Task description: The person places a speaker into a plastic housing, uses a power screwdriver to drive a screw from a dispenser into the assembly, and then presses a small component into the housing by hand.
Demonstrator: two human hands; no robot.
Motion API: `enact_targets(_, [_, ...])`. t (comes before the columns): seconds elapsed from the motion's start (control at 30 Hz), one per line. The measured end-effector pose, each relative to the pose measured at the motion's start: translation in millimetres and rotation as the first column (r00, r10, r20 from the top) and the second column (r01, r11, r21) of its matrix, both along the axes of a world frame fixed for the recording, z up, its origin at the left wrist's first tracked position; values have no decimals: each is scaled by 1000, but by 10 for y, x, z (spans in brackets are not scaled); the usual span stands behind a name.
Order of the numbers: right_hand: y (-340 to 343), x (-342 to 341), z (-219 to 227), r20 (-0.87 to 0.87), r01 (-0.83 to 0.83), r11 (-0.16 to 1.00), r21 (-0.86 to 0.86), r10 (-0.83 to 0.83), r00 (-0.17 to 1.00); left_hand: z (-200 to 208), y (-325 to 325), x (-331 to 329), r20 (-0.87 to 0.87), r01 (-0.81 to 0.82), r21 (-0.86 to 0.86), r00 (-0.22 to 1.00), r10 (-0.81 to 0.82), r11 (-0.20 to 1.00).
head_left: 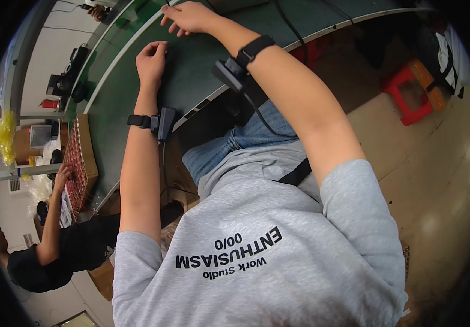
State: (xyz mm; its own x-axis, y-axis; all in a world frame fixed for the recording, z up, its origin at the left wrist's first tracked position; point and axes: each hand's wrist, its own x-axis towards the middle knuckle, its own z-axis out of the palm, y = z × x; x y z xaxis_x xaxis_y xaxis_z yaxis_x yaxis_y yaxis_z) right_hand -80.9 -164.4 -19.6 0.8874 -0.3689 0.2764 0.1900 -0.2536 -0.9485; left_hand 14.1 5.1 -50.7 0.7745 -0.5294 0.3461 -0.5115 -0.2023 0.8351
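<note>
Left grip point(151, 63) and right grip point(190, 19) at a green worktable point(191, 62)

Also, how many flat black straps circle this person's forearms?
2: one flat black strap around the left forearm, and a second strap around the right forearm. No others show.

The table point(115, 120) is deep green; the shirt point(267, 210) is pale grey, finely mottled, with black lettering point(229, 250); the trousers point(213, 158) are of blue denim; both wrist straps point(255, 50) are black; the stool point(415, 115) is bright red; the co-worker's sleeve point(34, 268) is black also; the plastic film point(6, 139) is yellow.
</note>
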Motion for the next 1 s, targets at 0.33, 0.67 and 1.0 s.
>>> enact_targets(0.33, [308, -698, -143, 197, -36, 973, 229, -10, 980, -65, 78, 62, 98, 69, 54, 992, -74, 996])
enact_targets(0.67, [180, -717, 156, -141, -14, 955, -297, -29, 990, 125, -94, 450, 19, 249, 301, 963, -267, 920])
enact_targets(1.0, [155, 390, 318, -234, -174, 918, -357, 92, 968, 19, -353, 985, -244, 330, -34, 912, -328, 943])
